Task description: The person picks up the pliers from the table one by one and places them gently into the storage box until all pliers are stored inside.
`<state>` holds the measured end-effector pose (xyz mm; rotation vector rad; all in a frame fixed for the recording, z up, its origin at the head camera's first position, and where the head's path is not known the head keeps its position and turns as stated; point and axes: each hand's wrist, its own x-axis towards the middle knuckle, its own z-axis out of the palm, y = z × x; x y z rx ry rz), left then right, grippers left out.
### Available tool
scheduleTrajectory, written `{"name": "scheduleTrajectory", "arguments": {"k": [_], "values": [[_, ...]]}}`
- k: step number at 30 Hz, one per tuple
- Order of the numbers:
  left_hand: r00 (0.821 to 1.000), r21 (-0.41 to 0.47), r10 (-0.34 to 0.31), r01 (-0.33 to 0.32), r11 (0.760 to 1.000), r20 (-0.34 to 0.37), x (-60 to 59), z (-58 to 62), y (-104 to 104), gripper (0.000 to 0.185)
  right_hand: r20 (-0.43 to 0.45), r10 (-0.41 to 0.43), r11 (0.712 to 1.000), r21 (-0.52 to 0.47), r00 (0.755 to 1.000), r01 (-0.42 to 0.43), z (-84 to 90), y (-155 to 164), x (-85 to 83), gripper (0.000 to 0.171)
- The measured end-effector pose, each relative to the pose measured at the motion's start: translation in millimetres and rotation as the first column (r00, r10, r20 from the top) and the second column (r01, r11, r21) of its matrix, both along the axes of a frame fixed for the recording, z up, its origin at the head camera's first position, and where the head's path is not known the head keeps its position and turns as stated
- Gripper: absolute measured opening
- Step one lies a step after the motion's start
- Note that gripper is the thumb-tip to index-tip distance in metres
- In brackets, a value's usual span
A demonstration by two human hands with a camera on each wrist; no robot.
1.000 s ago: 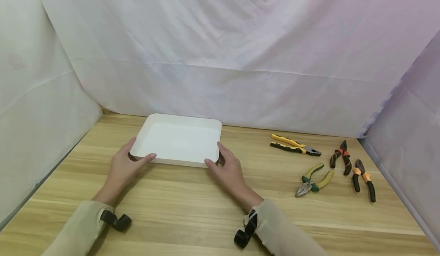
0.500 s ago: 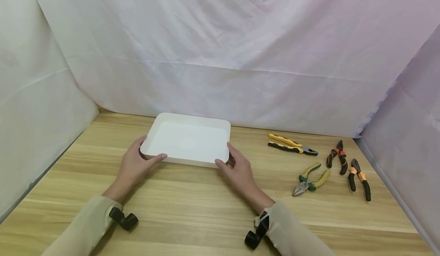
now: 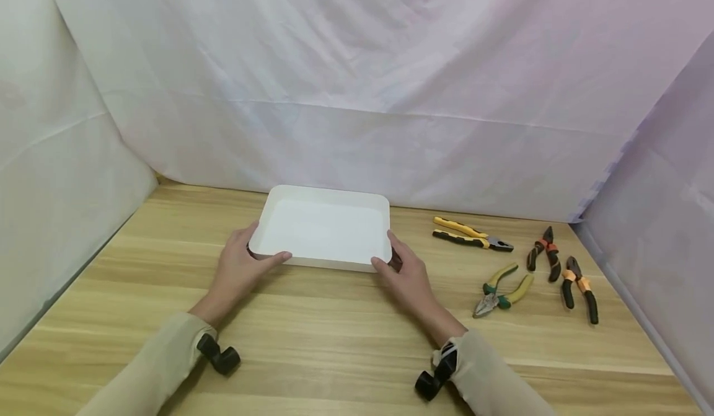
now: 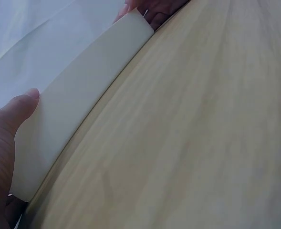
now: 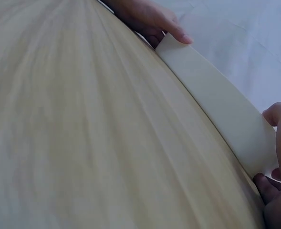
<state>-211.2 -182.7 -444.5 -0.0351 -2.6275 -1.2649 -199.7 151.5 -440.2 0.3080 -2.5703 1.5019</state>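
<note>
A shallow white tray [image 3: 329,190] sits on the wooden table [image 3: 334,335], and I grip it at both near corners. My left hand [image 3: 258,253] holds the near left corner, thumb on the front wall. My right hand [image 3: 393,260] holds the near right corner the same way. In the left wrist view the tray's front wall [image 4: 78,100] runs from my left thumb [image 4: 11,119] up to the right hand [image 4: 154,9]. The right wrist view shows the same wall [image 5: 216,90] between my right hand [image 5: 276,152] and left hand [image 5: 147,19]. The tray holds nothing.
Several pliers lie to the right of the tray: a yellow-black pair [image 3: 467,234], a green-yellow pair [image 3: 502,290], and two orange-black pairs [image 3: 545,253] [image 3: 580,289]. White sheeting walls the table at the back and on both sides.
Both hands have moved the tray to the right across the table, closer to the pliers. The grip on its corners is unchanged.
</note>
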Motion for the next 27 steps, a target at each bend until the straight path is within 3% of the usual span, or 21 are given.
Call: {"name": "scheduleTrajectory", "arguments": {"k": [6,15,27], "values": [[0.998,0.103,-0.057,0.056,0.993,0.001,-1.8,0.5,17.1,0.106,0.032,-0.046,0.999,-0.005,0.998,0.046,1.7,14.6,-0.1,0.071],[0.998,0.144,-0.057,0.052,0.988,0.034,-5.1,1.4,32.3,0.111,0.018,-0.088,0.993,0.075,0.996,0.087,1.8,23.9,-1.0,0.086],[0.997,0.163,-0.073,0.067,0.984,0.032,-6.5,4.0,51.7,0.11,0.07,-0.118,0.993,0.009,0.991,0.117,4.1,35.3,-3.5,0.085]]}}
